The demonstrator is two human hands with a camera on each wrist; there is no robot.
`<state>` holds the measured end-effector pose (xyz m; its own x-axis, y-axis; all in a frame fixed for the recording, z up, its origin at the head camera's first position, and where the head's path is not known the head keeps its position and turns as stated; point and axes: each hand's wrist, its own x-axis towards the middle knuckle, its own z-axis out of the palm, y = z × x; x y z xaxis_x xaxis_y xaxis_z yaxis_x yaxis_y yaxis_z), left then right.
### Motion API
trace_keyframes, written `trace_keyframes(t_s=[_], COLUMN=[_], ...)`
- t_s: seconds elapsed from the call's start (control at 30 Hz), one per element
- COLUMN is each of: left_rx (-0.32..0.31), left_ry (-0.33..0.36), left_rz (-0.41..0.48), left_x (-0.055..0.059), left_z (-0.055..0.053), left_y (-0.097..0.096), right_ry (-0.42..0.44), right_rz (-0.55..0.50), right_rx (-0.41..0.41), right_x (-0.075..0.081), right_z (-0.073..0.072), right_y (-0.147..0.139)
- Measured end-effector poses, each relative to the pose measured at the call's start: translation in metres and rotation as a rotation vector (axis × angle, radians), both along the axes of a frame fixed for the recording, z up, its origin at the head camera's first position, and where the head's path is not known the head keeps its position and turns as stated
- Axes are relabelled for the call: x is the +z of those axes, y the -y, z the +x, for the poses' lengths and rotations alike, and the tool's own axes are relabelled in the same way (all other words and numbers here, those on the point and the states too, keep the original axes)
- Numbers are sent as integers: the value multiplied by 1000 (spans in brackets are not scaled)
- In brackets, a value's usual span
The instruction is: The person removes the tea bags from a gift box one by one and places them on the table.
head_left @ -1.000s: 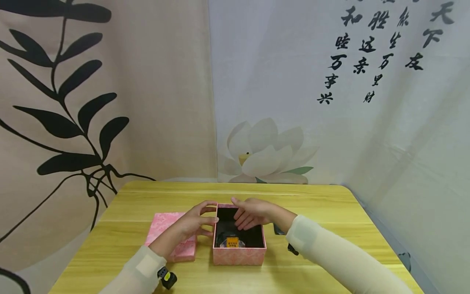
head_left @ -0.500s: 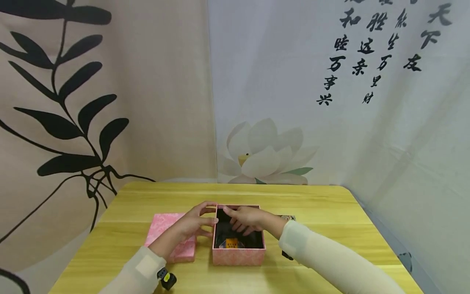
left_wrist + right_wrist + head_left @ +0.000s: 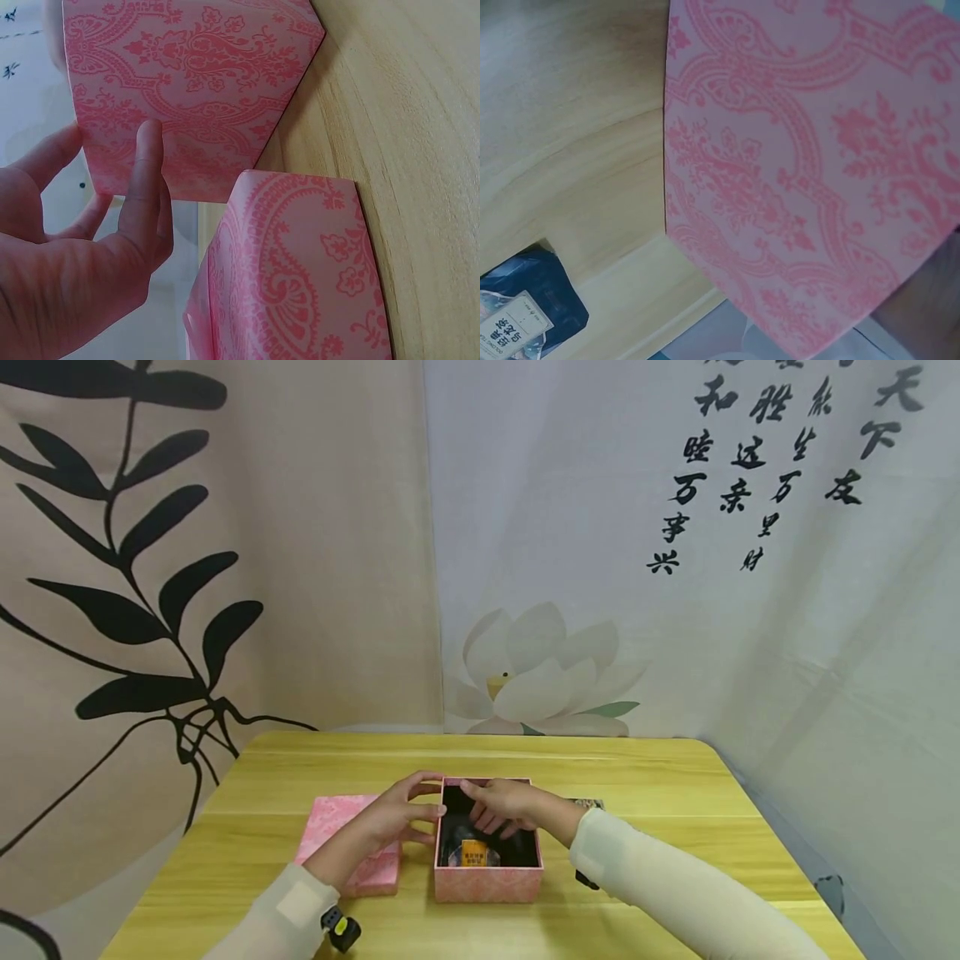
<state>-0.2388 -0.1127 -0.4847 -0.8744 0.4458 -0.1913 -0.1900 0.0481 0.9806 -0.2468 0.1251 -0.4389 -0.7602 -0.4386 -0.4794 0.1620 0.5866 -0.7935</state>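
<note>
A pink patterned gift box [image 3: 489, 885] stands without its lid mid-table, dark inside. At its near end lies a black packet with an orange label [image 3: 474, 853]. My left hand [image 3: 401, 812] rests on the box's left wall. In the left wrist view, the left fingers [image 3: 150, 161] are nearly straight against the patterned side. My right hand [image 3: 506, 804] reaches over the right wall into the box, its thumb apart from the lowered fingers. Nothing shows in its grasp; some fingertips are hidden. In the right wrist view, the box's outer wall [image 3: 780, 165] covers most of that hand.
The pink lid [image 3: 337, 817] lies left of the box, partly under my left forearm. A dark blue oolong tea packet [image 3: 536, 300] lies right of the box, mostly hidden behind my right wrist in the head view. Printed cloth hangs behind the wooden table [image 3: 645, 768].
Over the past second my right hand has moved left and lower into the box, and the sleeve has followed. In the last half second it has barely moved. My left hand stays put.
</note>
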Motion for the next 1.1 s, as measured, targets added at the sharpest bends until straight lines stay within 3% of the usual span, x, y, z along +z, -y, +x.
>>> trace_keyframes(t_s=[0.23, 0.6, 1.1], left_rx=[-3, 1, -5], left_ry=[4, -6, 2], left_rz=[-4, -3, 1], left_x=[1, 1, 1], left_z=[1, 2, 3], left_y=[1, 1, 2], right_ry=[13, -32, 8], right_rz=[-18, 39, 39], right_rx=[-3, 81, 101], right_x=[-3, -3, -4], right_z=[-2, 3, 5], right_y=[-1, 3, 5])
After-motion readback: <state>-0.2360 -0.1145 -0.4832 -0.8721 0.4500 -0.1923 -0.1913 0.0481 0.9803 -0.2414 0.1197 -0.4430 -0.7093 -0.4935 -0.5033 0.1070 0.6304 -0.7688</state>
